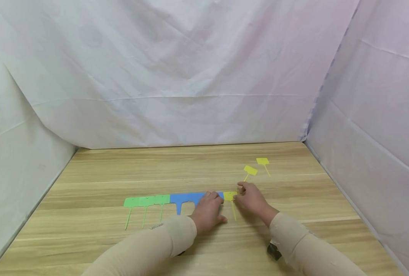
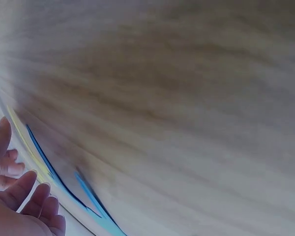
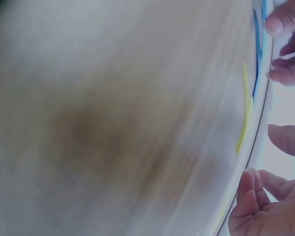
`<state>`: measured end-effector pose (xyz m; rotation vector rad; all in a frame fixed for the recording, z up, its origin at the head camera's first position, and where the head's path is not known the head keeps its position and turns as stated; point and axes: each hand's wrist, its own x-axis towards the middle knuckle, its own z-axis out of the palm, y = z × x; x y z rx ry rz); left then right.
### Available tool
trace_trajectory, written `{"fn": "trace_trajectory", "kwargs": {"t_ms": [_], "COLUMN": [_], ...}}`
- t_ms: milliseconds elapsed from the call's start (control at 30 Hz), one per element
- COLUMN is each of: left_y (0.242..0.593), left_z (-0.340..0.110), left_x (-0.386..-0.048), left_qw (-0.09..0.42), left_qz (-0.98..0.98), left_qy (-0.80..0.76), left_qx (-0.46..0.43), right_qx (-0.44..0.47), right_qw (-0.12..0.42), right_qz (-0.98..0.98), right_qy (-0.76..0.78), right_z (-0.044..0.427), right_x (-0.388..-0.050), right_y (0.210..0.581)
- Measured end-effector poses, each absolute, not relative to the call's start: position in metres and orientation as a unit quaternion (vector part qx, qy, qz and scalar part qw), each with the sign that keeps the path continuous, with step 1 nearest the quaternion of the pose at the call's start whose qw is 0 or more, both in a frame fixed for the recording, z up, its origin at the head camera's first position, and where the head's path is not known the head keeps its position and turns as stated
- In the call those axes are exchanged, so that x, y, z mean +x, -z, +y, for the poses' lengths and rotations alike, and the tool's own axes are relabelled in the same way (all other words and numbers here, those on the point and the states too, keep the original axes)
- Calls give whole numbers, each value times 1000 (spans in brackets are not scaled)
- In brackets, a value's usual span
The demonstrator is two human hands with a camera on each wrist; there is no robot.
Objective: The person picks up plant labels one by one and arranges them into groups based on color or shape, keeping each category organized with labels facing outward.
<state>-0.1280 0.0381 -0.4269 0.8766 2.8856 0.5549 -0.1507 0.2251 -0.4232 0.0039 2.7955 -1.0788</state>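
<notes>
Three green cable-tie tags [image 1: 146, 201], several blue T-shaped labels [image 1: 180, 198] and one yellow cable-tie tag [image 1: 229, 196] form a row across the table, heads side by side and stems toward me. My left hand [image 1: 208, 211] rests over the right part of the blue labels and hides some of them. At the right edge of the yellow tag's head, the fingers of my right hand [image 1: 252, 197] touch or nearly touch it. The left wrist view shows my left hand [image 2: 27, 206] with fingers loosely bent; my right hand [image 3: 270, 201] in its wrist view has thumb and fingers apart.
Two loose yellow tags lie beyond my right hand, the nearer one [image 1: 250, 170] tilted and the other [image 1: 262, 161] farther back. White cloth [image 1: 190, 115] hangs behind and at both sides of the wooden table [image 1: 104, 168].
</notes>
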Motion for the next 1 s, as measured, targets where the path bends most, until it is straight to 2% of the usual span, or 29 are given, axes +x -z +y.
{"fn": "trace_trajectory", "kwargs": {"t_ms": [200, 467, 1000], "left_y": [425, 424, 425], "left_z": [44, 49, 62], "left_x": [-127, -126, -127], "left_qw": [56, 70, 60], "left_qz": [942, 942, 945], "left_qy": [-187, -199, -184], "left_qx": [273, 260, 264], "right_qx": [3, 28, 57], "right_qw": [37, 18, 11], "right_qz": [923, 918, 910], "right_qy": [383, 396, 411], "right_z": [235, 251, 272], "right_x": [-157, -167, -185], "right_y": [417, 414, 410]}}
